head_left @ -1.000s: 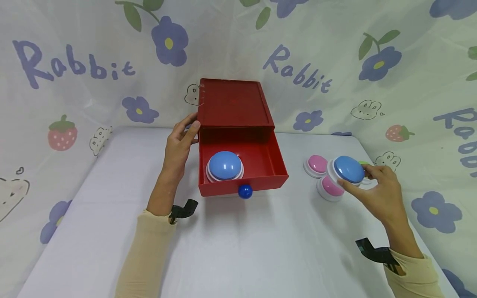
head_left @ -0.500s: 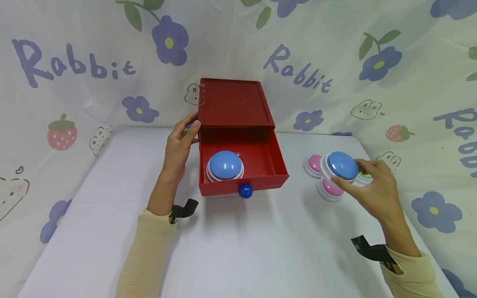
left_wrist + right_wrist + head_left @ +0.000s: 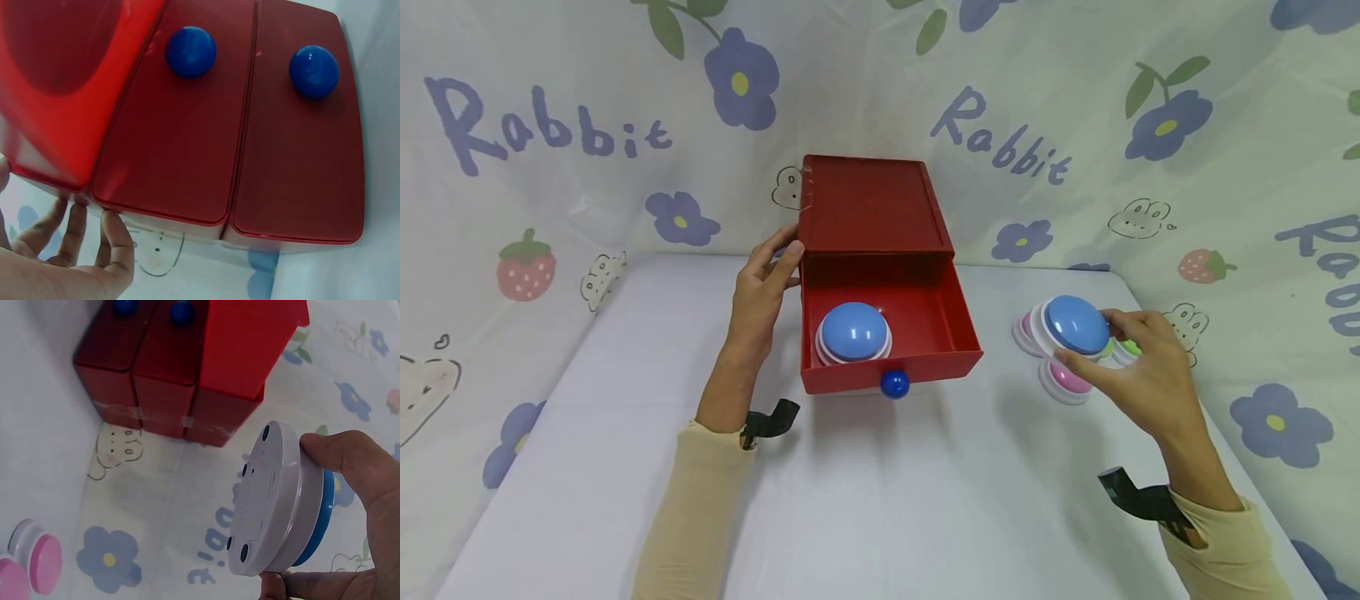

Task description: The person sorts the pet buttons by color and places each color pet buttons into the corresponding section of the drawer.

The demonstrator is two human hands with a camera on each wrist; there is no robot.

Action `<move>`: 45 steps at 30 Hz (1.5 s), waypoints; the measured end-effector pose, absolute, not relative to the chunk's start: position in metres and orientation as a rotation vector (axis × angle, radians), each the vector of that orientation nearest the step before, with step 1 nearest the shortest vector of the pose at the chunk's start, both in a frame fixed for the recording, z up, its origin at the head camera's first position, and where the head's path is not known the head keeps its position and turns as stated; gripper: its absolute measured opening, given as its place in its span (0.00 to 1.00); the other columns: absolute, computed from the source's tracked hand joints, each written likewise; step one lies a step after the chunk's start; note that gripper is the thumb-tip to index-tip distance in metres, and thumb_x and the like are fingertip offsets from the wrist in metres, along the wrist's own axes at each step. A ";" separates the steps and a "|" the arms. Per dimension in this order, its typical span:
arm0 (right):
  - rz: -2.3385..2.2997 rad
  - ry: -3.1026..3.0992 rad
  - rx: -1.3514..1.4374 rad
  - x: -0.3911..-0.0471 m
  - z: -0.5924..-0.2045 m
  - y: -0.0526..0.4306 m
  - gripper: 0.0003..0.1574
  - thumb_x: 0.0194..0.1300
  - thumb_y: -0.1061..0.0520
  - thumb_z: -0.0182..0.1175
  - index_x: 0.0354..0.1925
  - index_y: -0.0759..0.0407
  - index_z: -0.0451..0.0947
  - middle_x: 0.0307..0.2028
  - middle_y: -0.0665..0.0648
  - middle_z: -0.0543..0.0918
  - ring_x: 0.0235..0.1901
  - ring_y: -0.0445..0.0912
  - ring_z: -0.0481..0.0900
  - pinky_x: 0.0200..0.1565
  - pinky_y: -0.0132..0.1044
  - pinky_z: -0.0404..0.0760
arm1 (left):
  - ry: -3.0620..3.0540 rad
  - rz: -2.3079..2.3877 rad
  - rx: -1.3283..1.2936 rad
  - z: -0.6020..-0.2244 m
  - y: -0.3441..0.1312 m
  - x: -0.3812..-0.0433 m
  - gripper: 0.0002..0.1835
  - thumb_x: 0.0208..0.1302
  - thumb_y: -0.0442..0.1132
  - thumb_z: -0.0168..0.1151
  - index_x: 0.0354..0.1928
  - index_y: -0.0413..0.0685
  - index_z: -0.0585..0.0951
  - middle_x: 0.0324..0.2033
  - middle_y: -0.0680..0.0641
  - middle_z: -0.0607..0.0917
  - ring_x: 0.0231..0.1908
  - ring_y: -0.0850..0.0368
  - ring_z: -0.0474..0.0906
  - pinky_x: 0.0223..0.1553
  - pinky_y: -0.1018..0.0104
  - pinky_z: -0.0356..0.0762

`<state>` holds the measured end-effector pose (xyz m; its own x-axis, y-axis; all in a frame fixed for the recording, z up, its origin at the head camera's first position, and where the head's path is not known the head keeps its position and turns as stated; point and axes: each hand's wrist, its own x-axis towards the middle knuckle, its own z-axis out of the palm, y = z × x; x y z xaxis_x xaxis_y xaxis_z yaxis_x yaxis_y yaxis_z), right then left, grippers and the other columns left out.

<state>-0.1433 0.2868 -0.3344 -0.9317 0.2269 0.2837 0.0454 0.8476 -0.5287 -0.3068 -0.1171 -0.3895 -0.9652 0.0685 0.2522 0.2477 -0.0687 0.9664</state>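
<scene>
A push button with a blue dome on a white base (image 3: 1075,323) is pinched between the thumb and fingers of my right hand (image 3: 1146,367), raised over the table at the right. In the right wrist view, the push button's pale underside (image 3: 259,500) faces left. My left hand (image 3: 756,308) touches the left side of a red drawer cabinet (image 3: 876,208) with its fingertips; in the left wrist view, the hand (image 3: 75,265) lies along the cabinet's side. The cabinet's top drawer (image 3: 921,321) is pulled out, and another blue push button (image 3: 853,332) sits in its left part.
Below and behind the held button are pink push buttons (image 3: 1070,380) and a green one (image 3: 1127,352), partly covered. Two lower drawers with blue knobs (image 3: 190,52) are closed. A patterned cloth (image 3: 865,100) rises behind the white table (image 3: 925,500).
My right hand has carried the blue push button left and slightly up, uncovering more of the green one. The left hand and the drawer stay put.
</scene>
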 end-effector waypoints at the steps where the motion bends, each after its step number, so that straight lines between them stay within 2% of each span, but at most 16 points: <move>1: 0.759 -2.684 -0.195 -0.144 -0.334 0.286 0.48 0.52 0.45 0.78 0.62 0.69 0.74 0.53 0.68 0.70 0.55 0.65 0.65 0.47 0.63 0.68 | -2.053 -2.183 -0.352 -0.389 -0.117 -0.307 0.30 0.71 0.55 0.58 0.72 0.60 0.70 0.68 0.50 0.67 0.62 0.50 0.68 0.55 0.61 0.75; 7: 0.760 -2.673 -0.152 -0.146 -0.330 0.278 0.48 0.51 0.48 0.78 0.63 0.70 0.73 0.53 0.68 0.70 0.56 0.65 0.64 0.49 0.65 0.68 | -2.054 -2.181 -0.349 -0.389 -0.117 -0.306 0.30 0.71 0.55 0.58 0.72 0.60 0.70 0.68 0.51 0.67 0.62 0.50 0.68 0.56 0.61 0.74; 14: 0.794 -2.647 -0.104 -0.148 -0.323 0.263 0.45 0.50 0.48 0.78 0.61 0.66 0.76 0.50 0.64 0.71 0.55 0.61 0.65 0.46 0.55 0.69 | -2.060 -2.179 -0.340 -0.388 -0.117 -0.306 0.30 0.70 0.56 0.58 0.72 0.60 0.70 0.68 0.51 0.67 0.62 0.51 0.68 0.55 0.61 0.75; 18: 0.850 -2.629 -0.061 -0.150 -0.320 0.253 0.43 0.50 0.49 0.78 0.61 0.66 0.76 0.50 0.63 0.71 0.56 0.59 0.66 0.48 0.57 0.72 | -2.058 -2.178 -0.341 -0.389 -0.117 -0.306 0.30 0.71 0.56 0.58 0.72 0.60 0.70 0.68 0.51 0.67 0.62 0.51 0.69 0.55 0.61 0.75; 25: 0.925 -2.617 0.009 -0.153 -0.317 0.239 0.43 0.51 0.51 0.78 0.61 0.66 0.76 0.50 0.63 0.72 0.56 0.60 0.70 0.50 0.69 0.74 | -2.060 -2.167 -0.348 -0.390 -0.117 -0.307 0.30 0.70 0.56 0.58 0.72 0.60 0.70 0.67 0.51 0.68 0.62 0.51 0.69 0.55 0.61 0.76; 38: 0.944 -2.612 0.092 -0.161 -0.315 0.210 0.43 0.51 0.49 0.78 0.61 0.65 0.76 0.51 0.61 0.73 0.55 0.57 0.70 0.50 0.62 0.77 | -2.057 -2.181 -0.351 -0.390 -0.118 -0.307 0.30 0.71 0.56 0.58 0.72 0.61 0.70 0.67 0.51 0.68 0.61 0.51 0.69 0.55 0.61 0.75; 45: 0.983 -2.594 0.139 -0.169 -0.315 0.194 0.44 0.49 0.49 0.79 0.61 0.63 0.77 0.52 0.59 0.73 0.57 0.55 0.69 0.50 0.62 0.78 | -2.063 -2.180 -0.352 -0.389 -0.118 -0.308 0.30 0.71 0.56 0.58 0.72 0.61 0.70 0.68 0.51 0.67 0.61 0.52 0.69 0.55 0.61 0.75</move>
<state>-0.1694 0.1937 -0.3147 -0.9295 0.0359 0.3670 -0.2165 0.7527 -0.6217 -0.3081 -0.1181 -0.3891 -0.9658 0.0722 0.2490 0.2447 -0.0640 0.9675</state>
